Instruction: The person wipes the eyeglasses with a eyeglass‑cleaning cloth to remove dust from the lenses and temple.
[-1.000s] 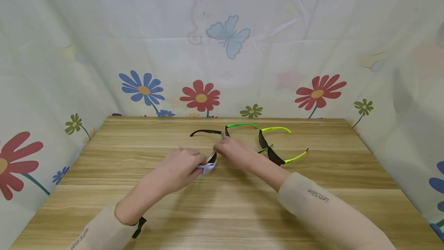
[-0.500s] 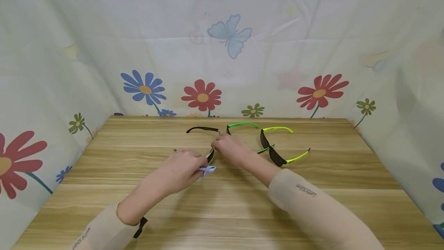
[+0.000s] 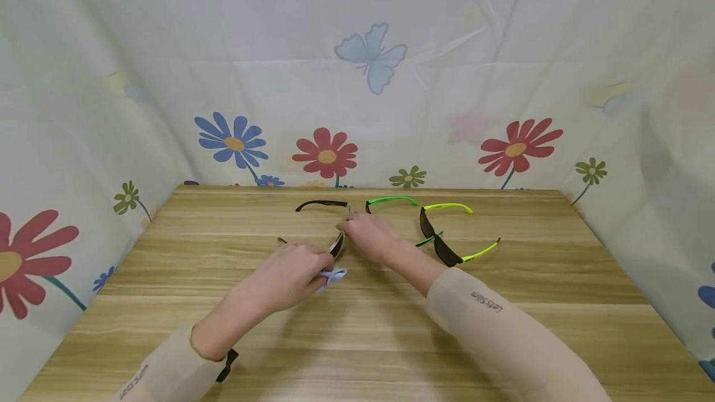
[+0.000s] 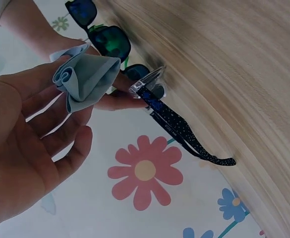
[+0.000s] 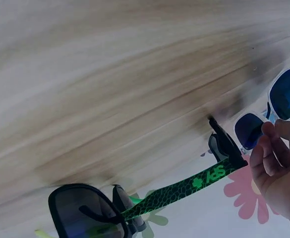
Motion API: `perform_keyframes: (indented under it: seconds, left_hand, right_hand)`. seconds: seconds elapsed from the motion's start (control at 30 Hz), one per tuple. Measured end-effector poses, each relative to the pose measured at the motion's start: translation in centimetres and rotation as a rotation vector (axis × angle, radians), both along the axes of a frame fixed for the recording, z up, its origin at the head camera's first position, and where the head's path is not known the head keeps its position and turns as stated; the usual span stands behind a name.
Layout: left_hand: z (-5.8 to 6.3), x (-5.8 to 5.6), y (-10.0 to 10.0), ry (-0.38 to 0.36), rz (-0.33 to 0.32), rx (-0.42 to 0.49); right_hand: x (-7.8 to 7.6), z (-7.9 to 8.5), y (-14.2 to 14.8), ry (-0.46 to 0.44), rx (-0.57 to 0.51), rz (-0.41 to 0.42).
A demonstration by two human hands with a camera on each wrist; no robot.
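Observation:
My left hand (image 3: 290, 275) holds a folded light blue cloth (image 4: 85, 82) between thumb and fingers, beside the near lens of a pair of sunglasses (image 3: 337, 245). These have a clear-white frame, dark blue lenses and speckled black temples (image 4: 177, 124), spread out toward the left. With curled fingertips my right hand (image 3: 368, 237) pinches the frame around its middle, between the two lenses, as the right wrist view shows. Part of the front is hidden behind both hands in the head view.
Just right of my right hand lie black sunglasses with green temples (image 3: 393, 200), partly covered by that hand. Farther right are dark sunglasses with yellow temples (image 3: 447, 253). The wooden table (image 3: 503, 334) meets a flowered cloth backdrop (image 3: 268, 79) at its far edge.
The clear-framed sunglasses have slid a little left and away, and my right hand has moved left with them. My left hand keeps the cloth. The other two pairs stay put.

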State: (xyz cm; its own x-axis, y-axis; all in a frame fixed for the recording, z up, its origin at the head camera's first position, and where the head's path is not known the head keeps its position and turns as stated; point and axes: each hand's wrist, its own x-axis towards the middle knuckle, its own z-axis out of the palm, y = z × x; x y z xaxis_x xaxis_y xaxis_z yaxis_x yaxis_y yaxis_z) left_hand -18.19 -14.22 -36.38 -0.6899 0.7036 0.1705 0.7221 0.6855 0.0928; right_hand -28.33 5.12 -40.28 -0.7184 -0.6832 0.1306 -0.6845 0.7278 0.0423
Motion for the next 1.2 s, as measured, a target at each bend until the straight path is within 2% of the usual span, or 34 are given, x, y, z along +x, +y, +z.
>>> perform_keyframes:
  seconds: [0.13,0.3,0.43,0.67,0.87,0.97,1.1,1.2]
  left_hand:
    - [-0.1,0.0,0.0,-0.010,-0.001,0.004]
    - [-0.3,-0.1,-0.1,-0.019,0.001,0.006]
    - [-0.5,-0.3,0.0,-0.027,0.004,0.004]
    - [-0.9,-0.6,0.0,-0.043,0.007,0.010]
    - [-1.0,-0.7,0.0,-0.044,-0.003,0.019]
    - [-1.1,-0.8,0.0,-0.044,-0.004,0.023]
    - [-1.1,-0.9,0.0,-0.055,0.003,0.022]
    - [-1.1,-0.9,0.1,-0.061,0.008,0.017]
  right_hand:
    - [0.2,0.3,0.6,-0.022,-0.018,-0.002]
    - [1.0,1.1,1.7,-0.109,-0.065,-0.045]
    - [1.8,2.1,2.9,-0.148,-0.048,-0.078]
    - [2.7,3.4,5.0,-0.163,-0.036,-0.098]
    - [2.9,3.4,7.0,-0.175,-0.022,-0.125]
    - [2.9,3.4,8.0,-0.211,-0.013,-0.155]
    - [2.9,3.2,9.2,-0.252,-0.013,-0.164]
    - [2.8,2.9,9.8,-0.241,-0.003,-0.149]
